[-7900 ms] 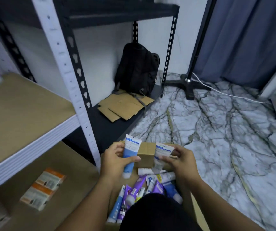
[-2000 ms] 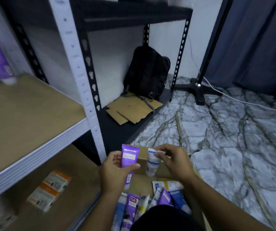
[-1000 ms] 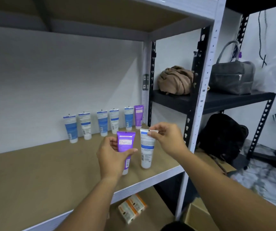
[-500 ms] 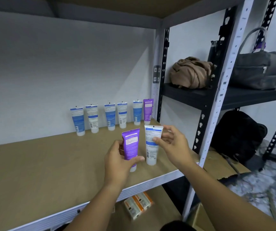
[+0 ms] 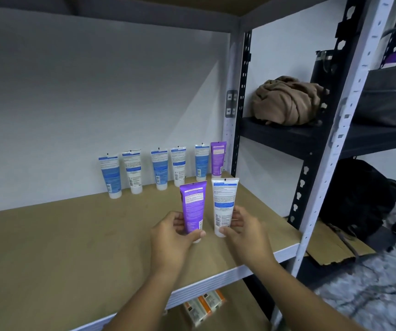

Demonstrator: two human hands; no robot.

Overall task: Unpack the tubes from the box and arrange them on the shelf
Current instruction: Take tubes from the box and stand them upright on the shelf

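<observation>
My left hand (image 5: 170, 237) grips a purple tube (image 5: 193, 206) near its cap end, upright over the brown shelf board (image 5: 72, 240). Beside it my right hand (image 5: 244, 232) holds a white tube with a blue band (image 5: 223, 204), also cap down, thumb and fingers round its lower part. Both tubes stand close together at the front right of the shelf. Along the back wall runs a row of several tubes (image 5: 161, 168), blue and white, ending in a purple one (image 5: 217, 158) at the right. The box is out of view.
A white upright post (image 5: 335, 149) bounds the shelf on the right. The black rack beyond holds a brown bundle (image 5: 287, 101), a grey bag (image 5: 390, 96) and a black backpack (image 5: 359, 197) below. Orange-and-white packets (image 5: 204, 306) lie on the lower shelf.
Both hands have slid down to the lower ends of their tubes and carried them slightly further in over the shelf. The view has shifted closer and to the left.
</observation>
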